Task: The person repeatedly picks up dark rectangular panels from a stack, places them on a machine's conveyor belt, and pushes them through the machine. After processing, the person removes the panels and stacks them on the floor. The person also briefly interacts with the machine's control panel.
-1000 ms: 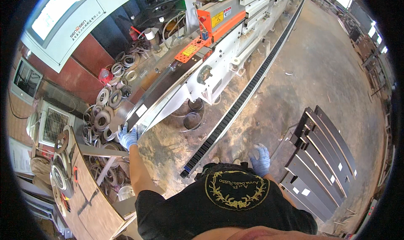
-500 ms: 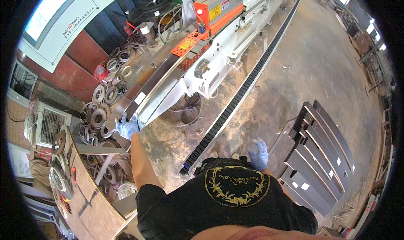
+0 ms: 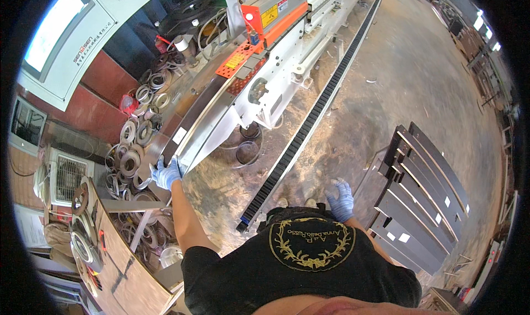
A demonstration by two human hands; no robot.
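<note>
My left hand (image 3: 166, 174), in a pale blue glove, rests at the near end of a long dark panel (image 3: 193, 114). Its fingers are spread against the panel, with the thumb side by the light edge. A white label (image 3: 179, 135) sits on the panel just beyond my fingertips. The panel lies along the infeed of a white and orange machine (image 3: 258, 72), its far part running under a perforated orange guard (image 3: 238, 60). My right hand (image 3: 340, 201), gloved alike, hangs open with nothing in it, left of a stack of dark panels (image 3: 417, 204).
Several rolls of edge banding (image 3: 130, 161) lie on the floor left of the machine. A wooden table (image 3: 124, 268) with more rolls stands at lower left. A long black roller track (image 3: 309, 133) runs beside the machine. A control screen (image 3: 58, 30) is at upper left.
The view has shifted slightly. My left hand stays at the panel's near end, and my right hand still hangs open. No clear movement of the panel shows.
</note>
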